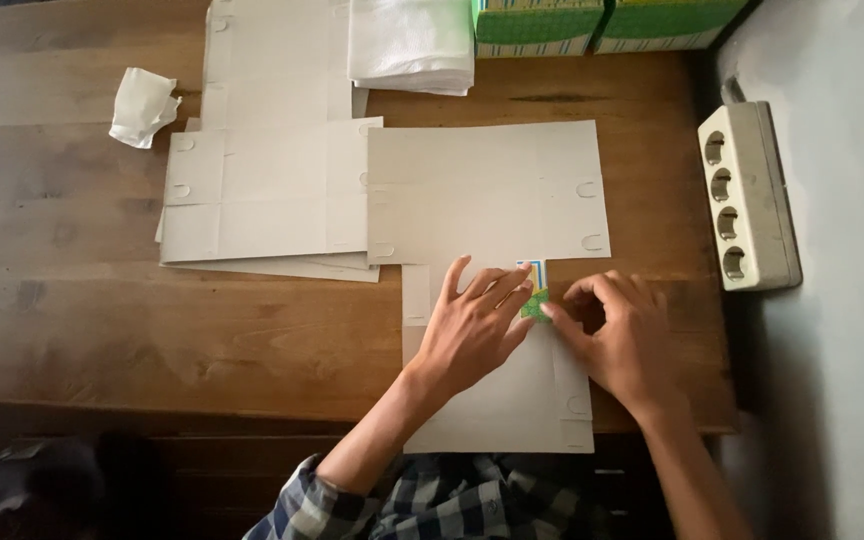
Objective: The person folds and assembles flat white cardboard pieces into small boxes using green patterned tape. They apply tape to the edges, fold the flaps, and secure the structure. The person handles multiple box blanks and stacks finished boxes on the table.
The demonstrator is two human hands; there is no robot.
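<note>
The flat cardboard sheet [497,390] lies grey side up at the near edge of the wooden table [102,320]; the left hand [472,325] presses on it with fingers spread wide. The right hand [622,335] pinches a small folded flap [534,290], whose printed green side shows. Judged from this, folding has only begun: one flap is turned, while further blank sheets [272,190] lie flat beside a stack of tissues [412,45] and two finished green boxes [602,25].
</note>
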